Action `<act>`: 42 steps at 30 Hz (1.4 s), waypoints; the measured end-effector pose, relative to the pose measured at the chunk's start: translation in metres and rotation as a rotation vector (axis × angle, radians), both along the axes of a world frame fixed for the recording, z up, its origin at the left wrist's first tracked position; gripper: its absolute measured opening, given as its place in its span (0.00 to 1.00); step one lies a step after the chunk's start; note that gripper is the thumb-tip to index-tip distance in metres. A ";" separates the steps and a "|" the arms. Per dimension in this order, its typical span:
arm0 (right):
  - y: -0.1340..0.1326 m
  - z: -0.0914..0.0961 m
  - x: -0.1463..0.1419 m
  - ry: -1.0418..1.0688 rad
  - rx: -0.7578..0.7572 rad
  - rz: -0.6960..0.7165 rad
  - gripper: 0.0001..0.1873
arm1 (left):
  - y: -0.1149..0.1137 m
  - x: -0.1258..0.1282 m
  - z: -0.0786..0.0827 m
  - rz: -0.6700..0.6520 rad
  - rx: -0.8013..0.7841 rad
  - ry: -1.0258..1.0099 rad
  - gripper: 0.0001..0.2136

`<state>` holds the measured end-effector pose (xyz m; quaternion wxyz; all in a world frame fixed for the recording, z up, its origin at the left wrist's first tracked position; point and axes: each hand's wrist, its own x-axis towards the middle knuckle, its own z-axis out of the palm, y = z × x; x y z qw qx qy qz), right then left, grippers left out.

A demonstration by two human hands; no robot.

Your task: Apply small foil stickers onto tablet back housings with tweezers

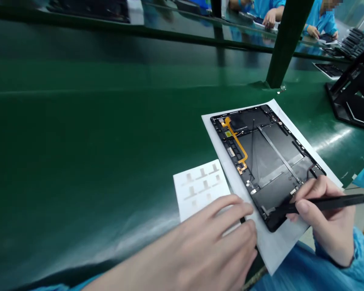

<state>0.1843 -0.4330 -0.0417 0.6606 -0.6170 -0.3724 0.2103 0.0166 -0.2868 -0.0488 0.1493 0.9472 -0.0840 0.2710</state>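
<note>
My right hand (330, 218) pinches a slim black pen-like tool (336, 201). Its tip points at the near corner of an opened tablet housing (279, 157), beside a small grey piece there. Inside the black housing run an orange flex cable (238, 143) and a long grey strip cable (279, 153). My left hand (206, 246) lies palm down, fingers loosely bent and apart, over the lower edge of a white card (185, 190) bearing several small greyish T-shaped pieces. The left thumb is hidden, and a small dark bit shows by the fingertips.
White paper (269, 258) lies under the housing on the green bench (94, 133). A green post (286, 44) rises behind it. A black stand (348, 85) is at the right. Co-workers in blue sleeves sit across, beyond a raised shelf.
</note>
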 end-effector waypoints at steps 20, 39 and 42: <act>-0.003 0.000 -0.023 0.030 0.022 -0.098 0.12 | 0.007 0.008 0.000 -0.115 -0.111 0.055 0.17; 0.001 0.001 -0.025 -0.086 0.002 -0.091 0.12 | 0.006 0.008 -0.002 -0.083 -0.067 0.049 0.17; 0.002 0.000 -0.025 -0.101 -0.010 -0.097 0.13 | 0.006 0.006 -0.002 -0.081 -0.070 0.049 0.17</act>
